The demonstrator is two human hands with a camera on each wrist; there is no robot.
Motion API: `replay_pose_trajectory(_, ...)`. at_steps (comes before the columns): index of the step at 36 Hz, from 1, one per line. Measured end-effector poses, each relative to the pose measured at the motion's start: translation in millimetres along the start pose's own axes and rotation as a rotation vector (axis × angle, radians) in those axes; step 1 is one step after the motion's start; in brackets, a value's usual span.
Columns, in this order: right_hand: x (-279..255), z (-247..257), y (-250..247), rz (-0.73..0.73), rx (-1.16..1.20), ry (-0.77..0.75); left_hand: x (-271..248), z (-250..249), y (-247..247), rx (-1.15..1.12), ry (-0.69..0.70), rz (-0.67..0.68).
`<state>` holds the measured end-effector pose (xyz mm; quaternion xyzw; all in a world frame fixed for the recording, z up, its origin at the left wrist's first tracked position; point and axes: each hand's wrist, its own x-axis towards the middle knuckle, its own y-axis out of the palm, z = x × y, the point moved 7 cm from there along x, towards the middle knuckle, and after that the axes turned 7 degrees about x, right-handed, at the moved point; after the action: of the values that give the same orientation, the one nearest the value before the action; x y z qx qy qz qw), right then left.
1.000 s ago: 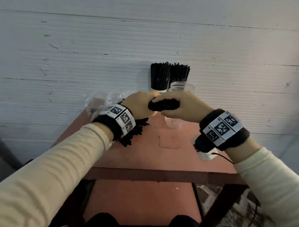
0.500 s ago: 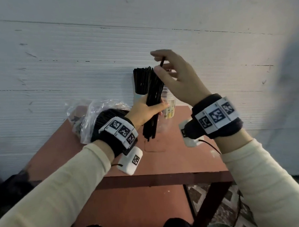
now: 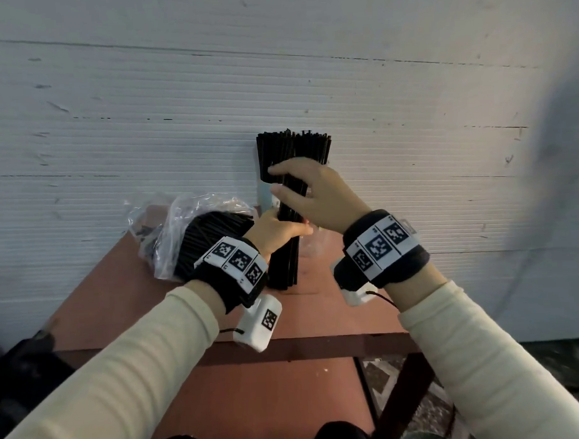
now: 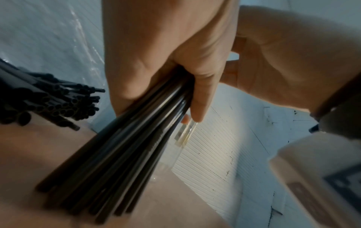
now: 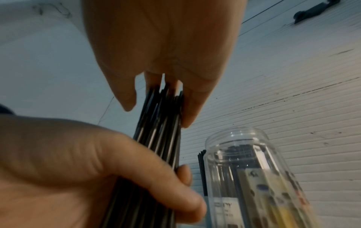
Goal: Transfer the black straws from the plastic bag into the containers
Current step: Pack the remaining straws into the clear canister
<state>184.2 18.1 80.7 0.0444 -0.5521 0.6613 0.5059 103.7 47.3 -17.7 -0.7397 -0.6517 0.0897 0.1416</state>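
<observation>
A bundle of black straws (image 3: 285, 266) (image 4: 117, 154) stands upright with its lower ends on the red-brown table (image 3: 319, 317). My left hand (image 3: 292, 230) (image 4: 187, 108) grips the bundle round its middle. Over the bundle's top end, my right hand (image 3: 275, 180) (image 5: 156, 108) cups it, thumb on one side and fingers on the other. An open plastic bag (image 3: 169, 224) with many more black straws (image 3: 212, 236) (image 4: 48, 100) lies at the left. Filled containers of straws (image 3: 293, 149) stand by the wall. A clear labelled jar (image 5: 244, 154) (image 3: 314, 248) stands just right of the bundle.
A white ribbed wall (image 3: 444, 146) rises directly behind the table. The table's front edge (image 3: 303, 348) has a lower shelf beneath it, and patterned floor (image 3: 388, 381) shows at the right. A dark object (image 3: 19, 364) sits low at the left.
The bundle went from lying across between both hands to standing upright on the table. My right hand dropped from above the straws onto the bundle's top.
</observation>
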Motion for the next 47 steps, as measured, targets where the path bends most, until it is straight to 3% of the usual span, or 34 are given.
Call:
replay_pose_trajectory(7, -4.4, -0.3, 5.2, -0.157, 0.036, -0.062, 0.6, 11.9, 1.9, 0.029, -0.076, 0.033)
replay_pose_trajectory(14, -6.3, -1.1, 6.6, -0.158, 0.097, -0.046, -2.9, 17.1, 4.1, 0.046, -0.095, 0.048)
replay_pose_trajectory(20, -12.5, 0.6, -0.8, -0.148, 0.144, 0.033, -5.5, 8.3, -0.8, 0.120, 0.024, 0.009)
replay_pose_trajectory(23, -17.0, -1.6, -3.0, -0.070, 0.177, 0.125, -8.6, -0.8, -7.6, 0.126, 0.095, -0.002)
replay_pose_trajectory(26, -24.4, 1.0, -0.5, 0.052, 0.165, 0.204, -26.8, -22.3, -3.8, 0.114, 0.234, 0.225)
replay_pose_trajectory(29, -34.4, 9.9, 4.5, 0.193, 0.342, 0.216, -62.3, -46.0, 10.3, 0.344, 0.307, 0.549)
replay_pose_trajectory(32, -41.6, 13.3, 9.3, 0.218, 0.367, 0.190, -70.0, -47.0, 14.6, 0.375, 0.288, 0.639)
replay_pose_trajectory(37, -31.0, 9.8, -17.9, -0.071, 0.430, 0.113, -48.8, -53.8, 18.1, 0.168, 0.286, 0.412)
replay_pose_trajectory(43, 0.5, -18.6, -89.4, -0.485, 0.525, 0.168, 0.3, -65.7, -3.4, 0.145, 0.351, -0.119)
replay_pose_trajectory(45, 13.4, -31.3, -110.4, -0.595, 0.499, 0.200, 21.8, -64.6, -4.7, 0.164, 0.329, -0.164)
replay_pose_trajectory(47, 27.0, -43.7, -121.5, -0.642, 0.462, 0.229, 43.9, -61.3, -2.6, 0.213, 0.261, -0.125)
